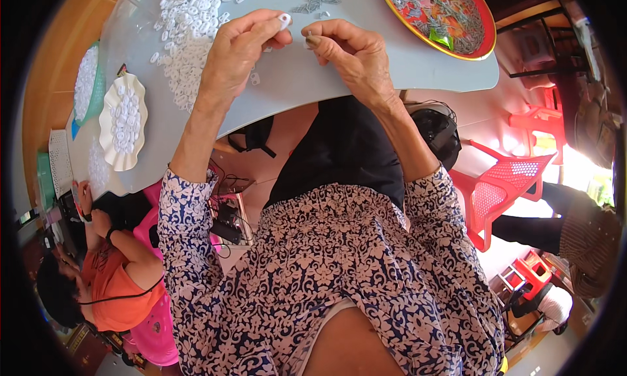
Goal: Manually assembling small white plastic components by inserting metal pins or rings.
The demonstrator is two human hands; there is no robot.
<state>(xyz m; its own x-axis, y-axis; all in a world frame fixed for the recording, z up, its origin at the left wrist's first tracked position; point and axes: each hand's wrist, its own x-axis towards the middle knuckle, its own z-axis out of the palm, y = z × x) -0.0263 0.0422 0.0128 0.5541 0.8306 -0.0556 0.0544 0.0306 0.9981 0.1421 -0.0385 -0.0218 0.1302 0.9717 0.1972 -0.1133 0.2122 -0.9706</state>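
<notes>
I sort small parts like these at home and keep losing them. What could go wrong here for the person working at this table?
The left hand pinches a small white ring by its fingertips, and the right hand pinches a tiny metal piece; either could slip and drop. The heap of white rings lies loose under the left wrist, so a sweep could scatter it. The hands work close to the table edge, so a dropped part might roll off.

Your left hand (235, 52) and right hand (349, 49) meet over the table (418, 72), a small ring (285, 19) between the left fingertips. A heap of rings (189, 30) lies left; the round tray (437, 16) sits far right; a scalloped dish (124, 121) lies near left.
</notes>
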